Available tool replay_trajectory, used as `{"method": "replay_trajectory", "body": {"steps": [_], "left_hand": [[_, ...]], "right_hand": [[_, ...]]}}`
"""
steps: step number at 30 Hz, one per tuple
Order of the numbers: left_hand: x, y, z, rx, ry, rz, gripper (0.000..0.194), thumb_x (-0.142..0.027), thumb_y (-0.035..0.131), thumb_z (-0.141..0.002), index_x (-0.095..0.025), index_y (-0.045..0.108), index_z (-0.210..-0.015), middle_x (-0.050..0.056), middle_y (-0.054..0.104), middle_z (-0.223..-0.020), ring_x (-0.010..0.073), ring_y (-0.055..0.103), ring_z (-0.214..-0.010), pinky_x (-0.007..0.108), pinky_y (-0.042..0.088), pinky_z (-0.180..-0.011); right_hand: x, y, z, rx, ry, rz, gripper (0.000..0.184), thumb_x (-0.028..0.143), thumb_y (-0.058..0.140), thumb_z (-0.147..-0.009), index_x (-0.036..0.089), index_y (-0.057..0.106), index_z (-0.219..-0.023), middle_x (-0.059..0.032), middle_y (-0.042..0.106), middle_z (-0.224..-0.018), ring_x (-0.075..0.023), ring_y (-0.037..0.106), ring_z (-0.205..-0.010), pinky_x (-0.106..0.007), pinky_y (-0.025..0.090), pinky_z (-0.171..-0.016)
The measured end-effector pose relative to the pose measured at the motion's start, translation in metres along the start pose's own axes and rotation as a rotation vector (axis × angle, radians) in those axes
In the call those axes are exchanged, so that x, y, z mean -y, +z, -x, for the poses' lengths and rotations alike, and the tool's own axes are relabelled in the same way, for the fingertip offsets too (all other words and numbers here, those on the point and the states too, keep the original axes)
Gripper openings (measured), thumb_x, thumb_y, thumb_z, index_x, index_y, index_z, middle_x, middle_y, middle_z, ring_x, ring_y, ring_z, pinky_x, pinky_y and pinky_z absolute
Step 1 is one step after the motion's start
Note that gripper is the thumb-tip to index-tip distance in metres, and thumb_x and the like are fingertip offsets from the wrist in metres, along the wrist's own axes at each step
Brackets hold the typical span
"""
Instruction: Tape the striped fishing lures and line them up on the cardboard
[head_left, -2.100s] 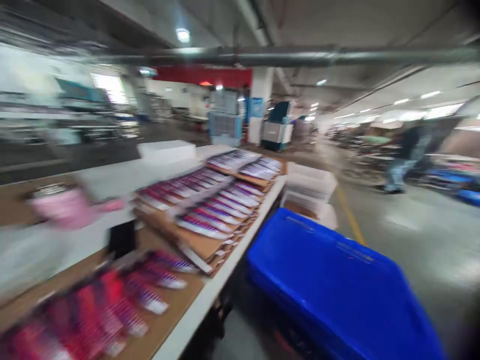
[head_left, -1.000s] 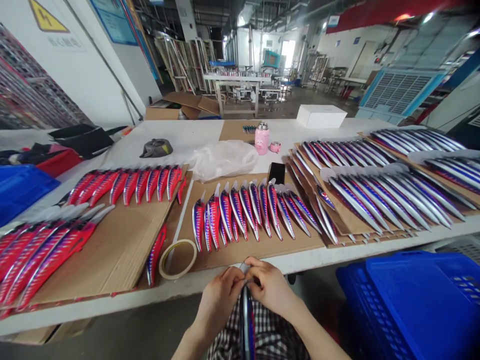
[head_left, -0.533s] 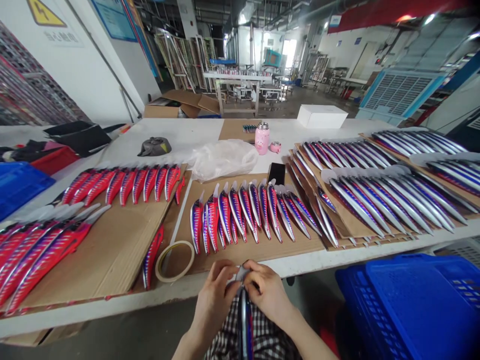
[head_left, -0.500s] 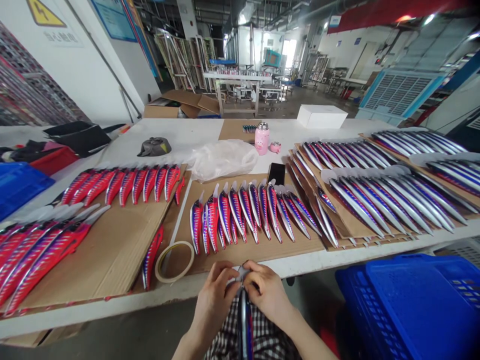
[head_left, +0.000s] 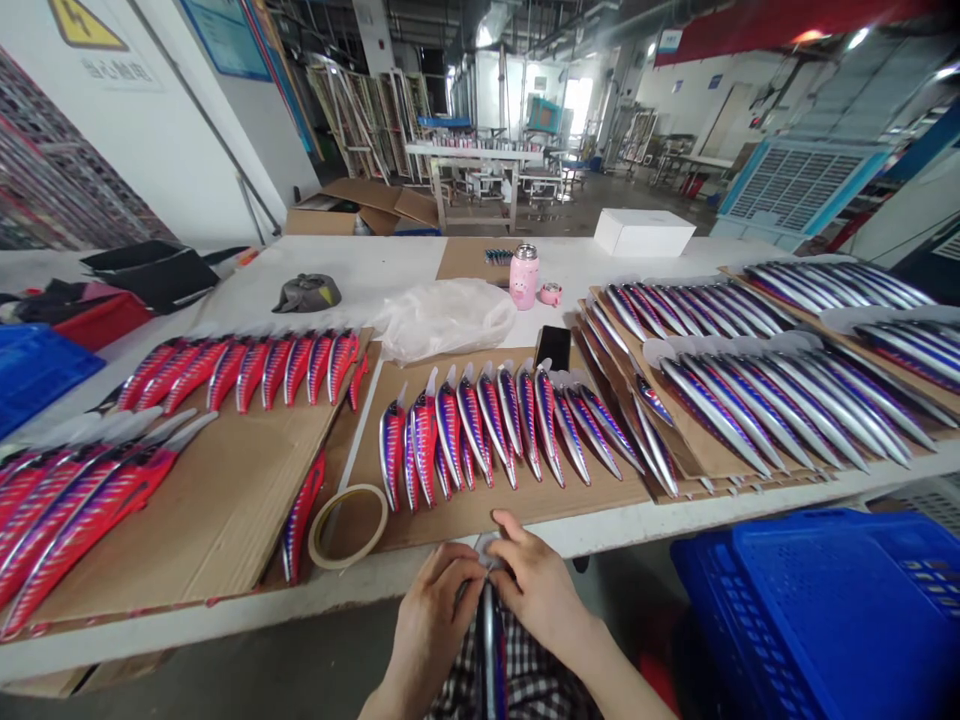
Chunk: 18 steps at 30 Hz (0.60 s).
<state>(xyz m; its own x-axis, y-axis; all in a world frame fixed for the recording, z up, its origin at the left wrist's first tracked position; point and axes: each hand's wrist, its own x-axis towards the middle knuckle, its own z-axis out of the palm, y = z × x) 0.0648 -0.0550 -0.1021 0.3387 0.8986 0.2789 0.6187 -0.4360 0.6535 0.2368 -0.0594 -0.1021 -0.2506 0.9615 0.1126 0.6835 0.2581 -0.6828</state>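
A fishing lure [head_left: 491, 645] with a silver, dark and purple body hangs over my lap, below the table edge. Its clear lip end points up between my hands. My left hand [head_left: 436, 605] pinches at that end from the left, thumb and forefinger together. From the right, my right hand [head_left: 541, 588] holds the same end, with the thumb near the lip and the forefinger stretched out past it. What exactly lies between the fingertips is too small to make out. Just ahead, a row of red and purple lures [head_left: 484, 425] lies on cardboard.
A tape roll [head_left: 349, 527] lies left of my hands. Red lures [head_left: 247, 372] cover the cardboard at left, silver lures [head_left: 780, 400] the stacked sheets at right. Farther back are a plastic bag [head_left: 446, 318], a phone [head_left: 553, 348] and a pink bottle [head_left: 524, 277]. Blue crates [head_left: 832, 610] stand lower right.
My left hand has shifted slightly down and closer to my right hand. The right forefinger has lifted and straightened away from the lip. The lure stays in place.
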Motion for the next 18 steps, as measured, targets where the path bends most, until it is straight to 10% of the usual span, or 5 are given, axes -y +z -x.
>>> {"method": "replay_trajectory", "body": {"steps": [18], "left_hand": [[0.000, -0.001, -0.001, 0.000, -0.021, -0.006, 0.016, -0.020, 0.051, -0.088, -0.022, 0.061, -0.076, 0.002, 0.065, -0.085, 0.0187, 0.064, -0.079, 0.028, 0.051, -0.071]], "right_hand": [[0.003, -0.006, -0.005, -0.050, -0.028, -0.091, 0.024, -0.001, 0.058, -0.076, 0.021, 0.068, -0.073, -0.0022, 0.070, -0.105, -0.0167, 0.068, -0.092, -0.023, 0.050, -0.080]]}}
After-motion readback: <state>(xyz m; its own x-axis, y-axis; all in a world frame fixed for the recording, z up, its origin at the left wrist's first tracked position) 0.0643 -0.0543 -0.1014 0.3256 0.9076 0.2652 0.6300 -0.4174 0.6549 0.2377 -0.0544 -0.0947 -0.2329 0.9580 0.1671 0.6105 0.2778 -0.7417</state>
